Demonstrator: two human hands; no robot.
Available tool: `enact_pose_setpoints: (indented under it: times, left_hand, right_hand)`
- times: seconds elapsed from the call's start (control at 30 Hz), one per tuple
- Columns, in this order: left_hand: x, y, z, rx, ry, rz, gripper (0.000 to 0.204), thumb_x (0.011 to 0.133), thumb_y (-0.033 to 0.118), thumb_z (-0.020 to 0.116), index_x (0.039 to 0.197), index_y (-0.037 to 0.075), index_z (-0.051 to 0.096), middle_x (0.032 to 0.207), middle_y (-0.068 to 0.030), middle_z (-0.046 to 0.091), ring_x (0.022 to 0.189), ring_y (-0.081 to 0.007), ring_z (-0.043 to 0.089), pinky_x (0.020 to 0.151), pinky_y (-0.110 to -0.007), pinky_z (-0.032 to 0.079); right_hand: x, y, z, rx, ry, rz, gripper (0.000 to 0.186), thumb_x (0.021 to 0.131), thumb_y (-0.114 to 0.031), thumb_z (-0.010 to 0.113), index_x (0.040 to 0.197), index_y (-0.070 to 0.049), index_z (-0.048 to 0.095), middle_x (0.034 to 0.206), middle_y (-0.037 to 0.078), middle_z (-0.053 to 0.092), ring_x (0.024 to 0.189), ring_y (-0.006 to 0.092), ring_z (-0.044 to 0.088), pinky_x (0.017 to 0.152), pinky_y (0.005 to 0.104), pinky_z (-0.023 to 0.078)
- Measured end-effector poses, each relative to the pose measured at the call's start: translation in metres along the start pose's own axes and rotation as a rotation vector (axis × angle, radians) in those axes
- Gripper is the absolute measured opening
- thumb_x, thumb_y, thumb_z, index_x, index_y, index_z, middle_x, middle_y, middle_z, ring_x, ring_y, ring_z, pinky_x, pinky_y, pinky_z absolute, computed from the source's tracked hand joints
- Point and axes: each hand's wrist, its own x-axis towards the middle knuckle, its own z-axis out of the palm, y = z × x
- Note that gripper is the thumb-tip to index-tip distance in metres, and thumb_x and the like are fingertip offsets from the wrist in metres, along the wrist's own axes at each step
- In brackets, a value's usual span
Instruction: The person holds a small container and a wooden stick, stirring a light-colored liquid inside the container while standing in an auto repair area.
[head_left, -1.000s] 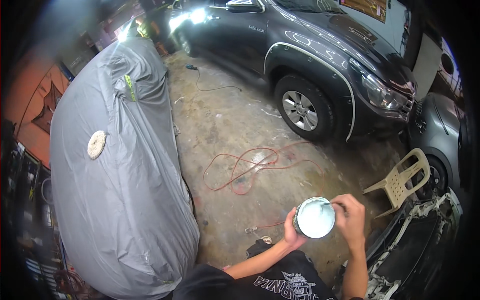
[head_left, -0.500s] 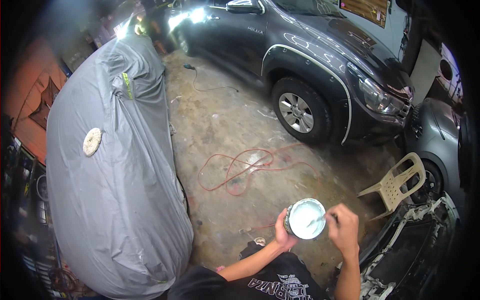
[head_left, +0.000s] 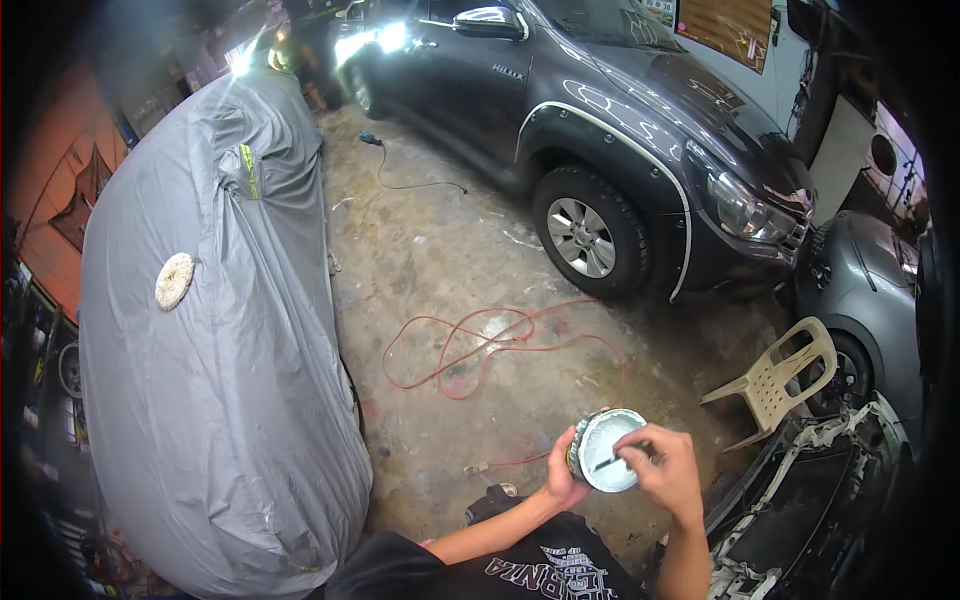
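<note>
An open round can [head_left: 597, 432] with a pale white-blue paste inside is tilted toward me, low and right of the middle. My left hand [head_left: 565, 474] is wrapped around the left side of the can and holds it up in front of my body. Over the can's right rim reaches my right hand [head_left: 664, 468], its fingers pinched on a thin dark stick [head_left: 606, 464]. The stick lies across the can's mouth, against the paste. What kind of tool it is cannot be made out.
A covered car [head_left: 240, 380] with a round woolly pad [head_left: 174, 281] on it fills the left. Ahead right stands a dark grey pickup truck [head_left: 600, 130]. A red hose [head_left: 440, 376] loops over the concrete floor. A beige plastic chair [head_left: 775, 385] and a car body part [head_left: 800, 500] are at right.
My right hand has moved left, from beside the can to over its mouth, and the dark stick now shows inside. The view has shifted slightly.
</note>
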Motion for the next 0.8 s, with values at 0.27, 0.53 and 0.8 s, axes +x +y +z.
enact_pose_setpoints:
  times: [0.27,0.53,0.8]
  left_hand:
    - [0.0,-0.001,0.007,0.011,0.297,0.021,0.066,0.096,0.054,0.041,0.14,0.006,0.052,0.138,-0.0126,0.058,0.127,-0.0297,0.055,0.111,-0.045,0.041]
    - [0.0,0.007,0.015,0.043,0.178,-0.015,0.07,0.097,0.059,0.033,0.14,0.007,0.051,0.137,-0.0115,0.058,0.126,-0.0282,0.055,0.107,-0.044,0.043]
    - [-0.003,0.006,0.004,0.067,0.29,-0.021,0.068,0.097,0.057,0.038,0.14,0.007,0.053,0.137,-0.0108,0.059,0.126,-0.0276,0.056,0.109,-0.045,0.043]
  right_hand:
    - [-0.002,0.004,-0.012,-0.381,0.12,-0.171,0.014,0.076,-0.001,0.073,0.089,-0.004,0.072,0.085,0.012,0.07,0.076,0.0282,0.069,0.068,0.0333,0.052]
    - [0.01,0.015,-0.007,-0.477,0.181,-0.167,0.008,0.079,-0.008,0.071,0.087,-0.006,0.071,0.081,0.012,0.069,0.077,0.0308,0.068,0.068,0.0399,0.052]
    - [0.007,0.013,0.007,-0.439,0.175,-0.137,0.006,0.079,-0.01,0.072,0.084,-0.009,0.07,0.079,0.009,0.067,0.076,0.0297,0.066,0.067,0.0401,0.051]
